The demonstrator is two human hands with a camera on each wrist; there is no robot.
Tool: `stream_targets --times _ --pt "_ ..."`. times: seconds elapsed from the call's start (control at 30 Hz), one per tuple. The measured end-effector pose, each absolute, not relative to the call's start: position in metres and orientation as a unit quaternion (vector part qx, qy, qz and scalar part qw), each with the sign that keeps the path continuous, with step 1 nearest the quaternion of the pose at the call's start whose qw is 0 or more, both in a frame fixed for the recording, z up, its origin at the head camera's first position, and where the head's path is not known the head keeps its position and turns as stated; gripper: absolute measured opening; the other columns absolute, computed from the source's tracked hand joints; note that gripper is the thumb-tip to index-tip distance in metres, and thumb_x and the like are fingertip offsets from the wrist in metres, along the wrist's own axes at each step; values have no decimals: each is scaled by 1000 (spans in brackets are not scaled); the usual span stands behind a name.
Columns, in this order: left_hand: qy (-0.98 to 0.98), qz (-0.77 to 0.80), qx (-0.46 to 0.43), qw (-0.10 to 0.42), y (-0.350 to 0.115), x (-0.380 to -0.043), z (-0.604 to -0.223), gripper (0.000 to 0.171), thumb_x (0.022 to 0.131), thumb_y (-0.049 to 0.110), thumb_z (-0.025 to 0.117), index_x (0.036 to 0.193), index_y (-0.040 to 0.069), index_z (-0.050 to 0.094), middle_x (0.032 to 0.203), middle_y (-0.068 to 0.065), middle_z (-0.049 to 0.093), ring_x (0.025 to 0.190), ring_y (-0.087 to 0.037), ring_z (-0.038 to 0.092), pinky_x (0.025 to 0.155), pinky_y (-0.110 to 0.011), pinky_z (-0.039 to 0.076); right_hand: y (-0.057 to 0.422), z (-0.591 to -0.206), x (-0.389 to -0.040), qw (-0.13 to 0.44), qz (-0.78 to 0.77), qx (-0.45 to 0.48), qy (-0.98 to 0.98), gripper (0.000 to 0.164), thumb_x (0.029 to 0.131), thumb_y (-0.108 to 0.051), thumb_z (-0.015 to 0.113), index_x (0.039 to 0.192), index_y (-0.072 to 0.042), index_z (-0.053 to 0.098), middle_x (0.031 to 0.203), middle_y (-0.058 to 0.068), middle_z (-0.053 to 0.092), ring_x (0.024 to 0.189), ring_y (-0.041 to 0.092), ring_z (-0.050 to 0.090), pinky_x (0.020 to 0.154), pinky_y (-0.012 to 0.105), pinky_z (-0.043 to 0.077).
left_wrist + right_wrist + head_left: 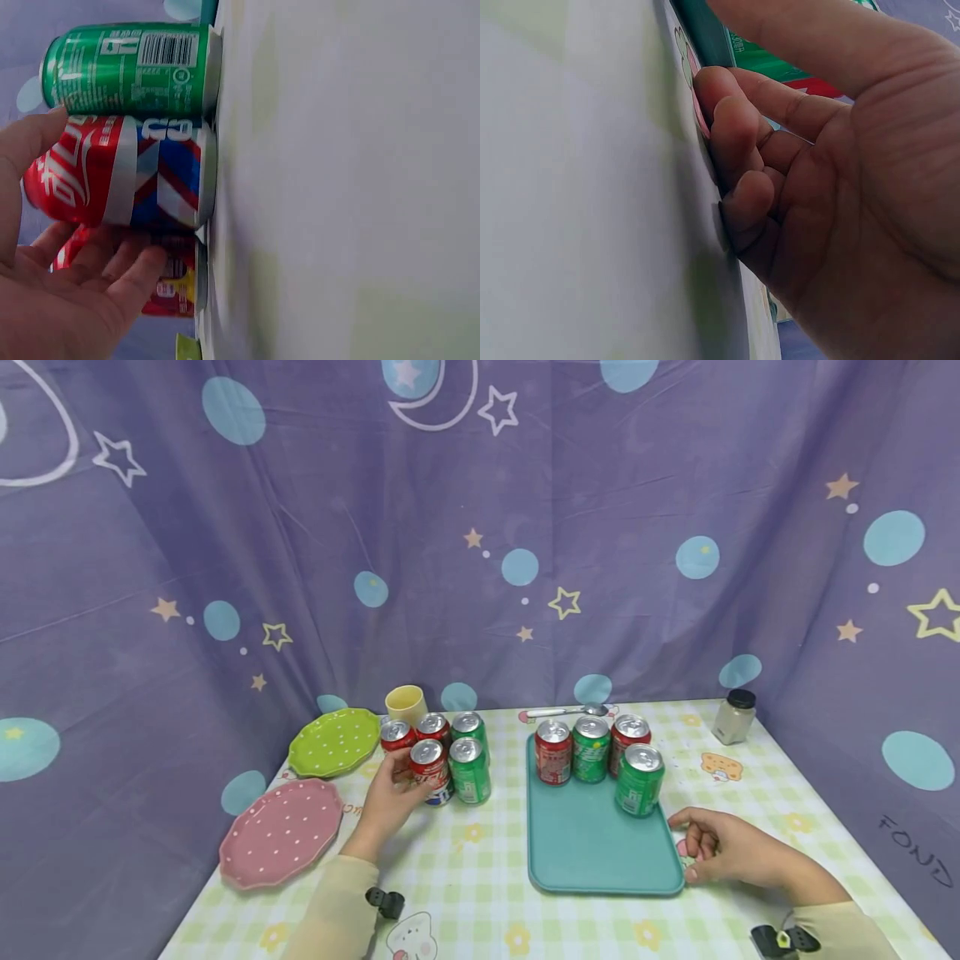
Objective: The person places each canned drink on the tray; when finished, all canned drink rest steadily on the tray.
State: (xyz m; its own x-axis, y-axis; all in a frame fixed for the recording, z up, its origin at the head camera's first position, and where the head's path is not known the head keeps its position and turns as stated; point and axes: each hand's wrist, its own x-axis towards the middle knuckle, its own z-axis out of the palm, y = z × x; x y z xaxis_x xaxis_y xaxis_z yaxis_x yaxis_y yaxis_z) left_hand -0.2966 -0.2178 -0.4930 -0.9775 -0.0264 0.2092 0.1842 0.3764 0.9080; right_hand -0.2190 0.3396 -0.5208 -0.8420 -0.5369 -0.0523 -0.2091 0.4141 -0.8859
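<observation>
A red Coca-Cola can with a blue patterned lower part stands upright at the front of the left cluster. My left hand holds it loosely, thumb on one side and fingers on the other. To its right is a green can, and behind it are red cans and another green one. My right hand rests on the cloth at the right edge of the teal tray, fingers loosely curled with nothing in them. Red and green cans stand on the tray's back half.
A pink dotted plate and a green dotted plate lie at the left. Behind the left cluster stands a yellow cup. A spoon lies behind the tray, and a black-lidded jar is at the back right.
</observation>
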Motion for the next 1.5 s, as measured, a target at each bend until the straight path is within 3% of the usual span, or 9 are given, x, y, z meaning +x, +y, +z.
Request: stream_targets --times 0.2,0.4,0.63,0.8,0.97,1.17,1.5 --pt "-849 -520 -43 90 -210 -302 -495 79 85 25 91 147 9 45 143 -18 56 130 -37 57 111 -53 47 339 -521 -219 163 -491 -233 823 68 83 -12 89 137 8 53 94 12 61 73 13 57 62 28 51" --pt "-867 -487 -26 99 -207 -304 -495 75 86 23 90 145 9 47 145 -19 55 134 -38 55 113 -53 45 338 -520 -219 165 -495 -232 821 68 82 -11 89 137 8 53 94 13 61 72 13 57 62 28 52" --pt "-856 -506 -13 106 -207 -301 -496 72 86 22 90 144 12 49 141 -16 59 129 -34 58 108 -51 49 338 -520 -219 171 -492 -222 824 69 82 -11 89 138 8 53 95 14 60 73 13 56 62 28 52" --pt "-847 -513 1 141 -210 -295 -496 72 84 27 92 142 15 52 133 -14 63 121 -32 61 103 -50 52 337 -521 -219 173 -499 -219 820 69 82 -10 89 138 9 52 95 14 60 73 14 56 61 27 51" --pt "-822 -537 1 190 -214 -286 -477 74 83 28 93 143 13 52 131 -11 62 115 -29 63 93 -37 58 336 -521 -219 169 -496 -220 823 69 81 -10 89 138 9 53 94 13 60 72 13 56 61 27 51" --pt "-777 -585 -38 228 -204 -268 -444 75 83 16 92 146 8 51 135 -12 60 116 -28 62 84 -16 56 340 -521 -218 160 -493 -227 825 68 82 -10 89 136 10 53 94 13 61 72 12 56 60 27 51" --pt "-769 -576 -141 239 -162 -240 -412 69 78 16 95 137 17 60 120 -4 68 99 -22 67 78 -27 60 339 -521 -219 166 -498 -222 822 69 83 -10 88 138 10 52 95 14 60 72 13 55 60 27 50"
